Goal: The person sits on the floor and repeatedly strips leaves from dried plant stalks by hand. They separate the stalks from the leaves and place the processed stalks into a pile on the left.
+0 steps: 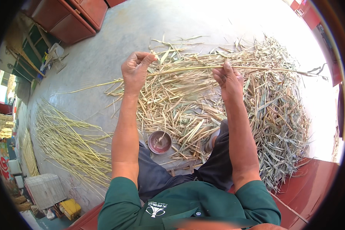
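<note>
One long reed stalk (188,69) stretches crosswise in front of me, thin at both ends, with dry leaves at its right tip. Thumb and fingers of my right hand (230,80) pinch it right of its middle. My left hand (135,73) is raised, fingertips pressed together on a small pale scrap of leaf husk (154,56); the stalk passes behind its wrist. Beneath both hands spreads a heap of cut reed pieces and peeled husks (180,103). Between my legs stands a round reddish-brown bowl (154,147) with a light stick in it.
To the left lies a bundle of peeled yellow-green stalks (69,138). Dry leaves (276,126) are piled high at the right. A white wire basket (46,189) and a yellow box (70,209) stand at lower left. Red-brown cabinets (71,23) are at far left.
</note>
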The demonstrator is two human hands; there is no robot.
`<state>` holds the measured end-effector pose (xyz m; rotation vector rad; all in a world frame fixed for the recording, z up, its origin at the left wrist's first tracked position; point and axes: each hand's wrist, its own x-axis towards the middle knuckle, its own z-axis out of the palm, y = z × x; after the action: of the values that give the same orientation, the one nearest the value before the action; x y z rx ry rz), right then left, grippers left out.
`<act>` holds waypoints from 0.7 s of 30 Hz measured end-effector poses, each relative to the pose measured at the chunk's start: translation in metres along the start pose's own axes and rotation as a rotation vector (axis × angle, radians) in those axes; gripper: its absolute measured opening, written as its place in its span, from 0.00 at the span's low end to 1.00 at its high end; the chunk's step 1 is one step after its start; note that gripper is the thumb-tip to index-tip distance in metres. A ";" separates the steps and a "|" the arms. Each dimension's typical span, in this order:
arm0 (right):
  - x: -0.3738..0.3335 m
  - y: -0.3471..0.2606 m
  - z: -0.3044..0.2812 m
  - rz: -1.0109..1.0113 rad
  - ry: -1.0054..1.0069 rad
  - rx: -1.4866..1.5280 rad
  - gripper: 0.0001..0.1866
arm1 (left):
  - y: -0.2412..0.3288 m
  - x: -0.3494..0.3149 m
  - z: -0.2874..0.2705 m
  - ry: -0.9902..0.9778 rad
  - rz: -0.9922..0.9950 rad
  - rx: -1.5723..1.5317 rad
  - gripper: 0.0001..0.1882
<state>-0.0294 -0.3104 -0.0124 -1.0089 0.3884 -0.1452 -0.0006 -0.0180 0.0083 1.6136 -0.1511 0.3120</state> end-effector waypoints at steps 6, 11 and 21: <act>0.001 0.001 0.003 0.002 0.013 0.009 0.14 | 0.004 -0.006 0.004 -0.295 0.424 0.748 0.15; 0.001 0.002 0.003 0.022 0.022 0.031 0.14 | -0.007 -0.006 0.009 -0.282 0.459 0.764 0.13; -0.011 0.011 0.016 0.034 -0.030 -0.008 0.15 | 0.000 -0.007 0.028 -0.160 0.439 0.711 0.14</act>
<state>-0.0339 -0.2882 -0.0115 -1.0107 0.3786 -0.0976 -0.0045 -0.0463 0.0051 2.3077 -0.5716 0.6215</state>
